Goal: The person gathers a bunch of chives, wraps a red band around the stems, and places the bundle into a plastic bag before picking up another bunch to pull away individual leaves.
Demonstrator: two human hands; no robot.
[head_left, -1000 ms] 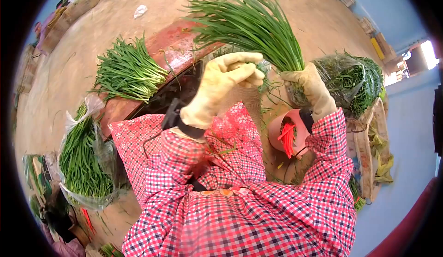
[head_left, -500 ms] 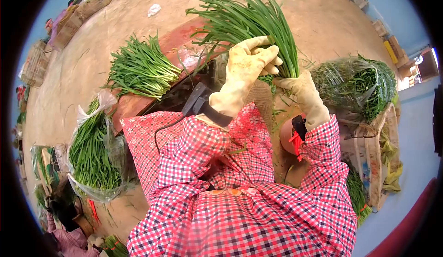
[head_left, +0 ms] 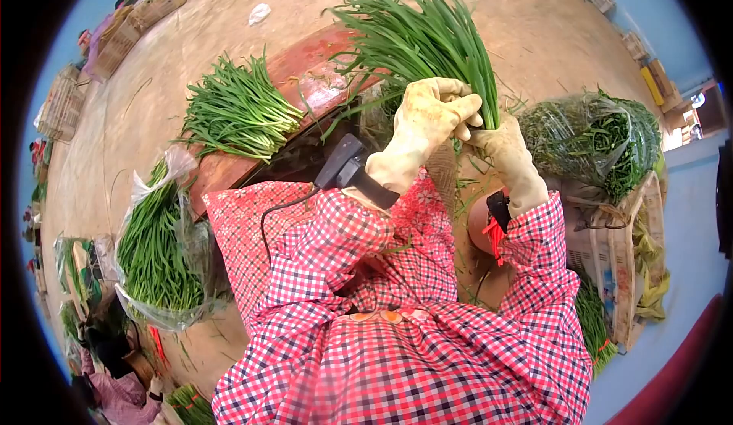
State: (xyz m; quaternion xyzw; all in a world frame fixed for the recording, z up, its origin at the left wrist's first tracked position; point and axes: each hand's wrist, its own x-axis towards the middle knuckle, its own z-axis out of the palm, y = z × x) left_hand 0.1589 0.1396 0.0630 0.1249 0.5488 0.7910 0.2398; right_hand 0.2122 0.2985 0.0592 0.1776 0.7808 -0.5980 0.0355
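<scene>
A bunch of garlic chives [head_left: 439, 39] stands upright in front of me, its long green blades fanning up and to the left. My right hand [head_left: 505, 150], in a cream rubber glove, is closed around its lower end. My left hand [head_left: 437, 112], gloved the same way, is beside the stalks with fingers curled and thumb pressed in; whatever is between them is too small to make out. A second pile of chives [head_left: 240, 112] lies on the reddish board [head_left: 221, 174] to the left, pale cut ends toward me.
A plastic bag of chives [head_left: 160, 253] stands on the left. To the right, a large bag of greens [head_left: 595, 138] rests on a crate [head_left: 611, 245]. Another person's sleeve [head_left: 122, 398] shows at lower left. White litter [head_left: 259, 14] lies on the floor.
My left hand has shifted slightly right and down, closer to the stalks, and its fingers have curled in more. The right hand still grips the bunch.
</scene>
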